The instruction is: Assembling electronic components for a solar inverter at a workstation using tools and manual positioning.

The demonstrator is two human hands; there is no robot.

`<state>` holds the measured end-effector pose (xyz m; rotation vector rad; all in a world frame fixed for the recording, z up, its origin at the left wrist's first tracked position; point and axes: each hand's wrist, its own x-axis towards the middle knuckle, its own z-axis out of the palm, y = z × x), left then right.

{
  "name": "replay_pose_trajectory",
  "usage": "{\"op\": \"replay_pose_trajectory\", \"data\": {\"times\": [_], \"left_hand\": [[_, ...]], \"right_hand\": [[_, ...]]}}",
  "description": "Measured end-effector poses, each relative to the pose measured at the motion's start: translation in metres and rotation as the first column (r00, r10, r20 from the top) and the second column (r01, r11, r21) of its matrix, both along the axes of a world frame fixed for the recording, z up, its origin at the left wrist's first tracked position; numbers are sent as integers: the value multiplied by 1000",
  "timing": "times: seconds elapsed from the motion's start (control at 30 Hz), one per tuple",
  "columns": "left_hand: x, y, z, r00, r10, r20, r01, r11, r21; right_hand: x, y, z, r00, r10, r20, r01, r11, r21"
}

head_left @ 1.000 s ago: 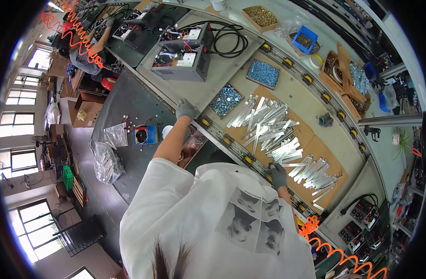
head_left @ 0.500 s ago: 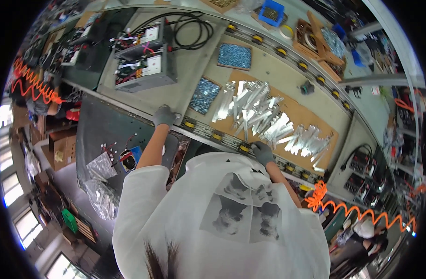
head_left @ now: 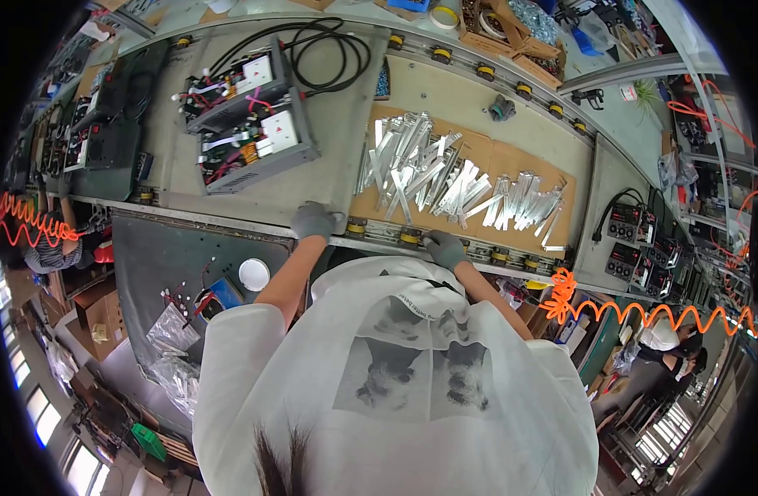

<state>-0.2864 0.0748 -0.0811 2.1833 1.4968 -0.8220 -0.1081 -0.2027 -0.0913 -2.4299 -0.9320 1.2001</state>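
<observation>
My left hand (head_left: 314,221), in a grey glove, is closed on the near right corner of a flat grey-green board (head_left: 255,194). On that board stand two open grey metal cases, a nearer one (head_left: 263,161) and a farther one (head_left: 238,87), with coloured wires and white labels inside. A black cable (head_left: 333,54) lies coiled beside them. My right hand (head_left: 445,249), also gloved, has its fingers curled at the conveyor rail (head_left: 478,252). Beyond it, many loose silvery metal strips (head_left: 429,169) lie heaped on a cardboard sheet (head_left: 478,149).
Yellow-and-black rollers (head_left: 409,236) line both rails. A sliver of a tray of blue small parts (head_left: 383,80) shows past the board. Black units (head_left: 627,240) stand on the right. An orange coiled hose (head_left: 643,318) stretches across the lower right. Wires and plastic bags (head_left: 172,331) lie at lower left.
The board with the cases has slid right along the conveyor under my left hand, hiding most of the blue parts' trays. My right hand stays at the rail. The whole view has turned somewhat.
</observation>
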Motion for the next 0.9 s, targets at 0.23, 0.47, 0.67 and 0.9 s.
{"op": "replay_pose_trajectory", "data": {"times": [0.23,0.47,0.67,0.9], "left_hand": [[60,-100,-17,875,-365,318,431,887,-168],[98,-141,-23,611,-284,739,734,553,-394],[94,-145,27,506,-185,843,779,517,-354],[147,-168,124,249,-709,660,676,615,406]], "right_hand": [[0,5,20,996,41,83,-41,999,-4],[3,1,22,941,134,310,-70,976,-207],[26,-40,30,971,96,218,19,880,-475],[75,-99,9,959,-29,281,150,896,-417]]}}
